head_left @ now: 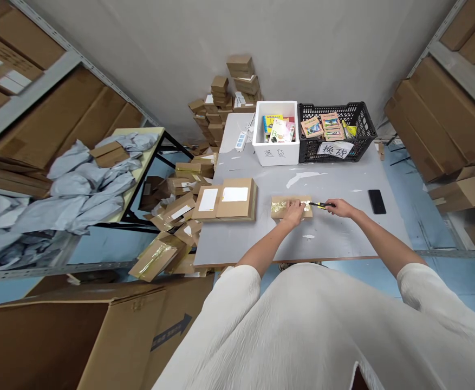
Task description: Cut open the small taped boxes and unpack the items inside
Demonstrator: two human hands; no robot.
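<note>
A small brown cardboard box (280,206) with shiny tape along its top lies on the grey table (241,244). My left hand (294,212) rests on the middle of this box, its fingers bent against the taped top; whether it grips anything is hard to see. From the right, my right hand (340,208) is closed round the handle of a yellow-and-black utility knife (321,205). The knife's tip points left and reaches the box's right end, near my left fingertips.
Labelled boxes (236,201) stand left on the table. Behind are a white bin (275,154) and black crate (357,149) holding books, plus a power strip (241,141). A phone (377,201) lies right. Parcels crowd the floor left; shelves flank both sides.
</note>
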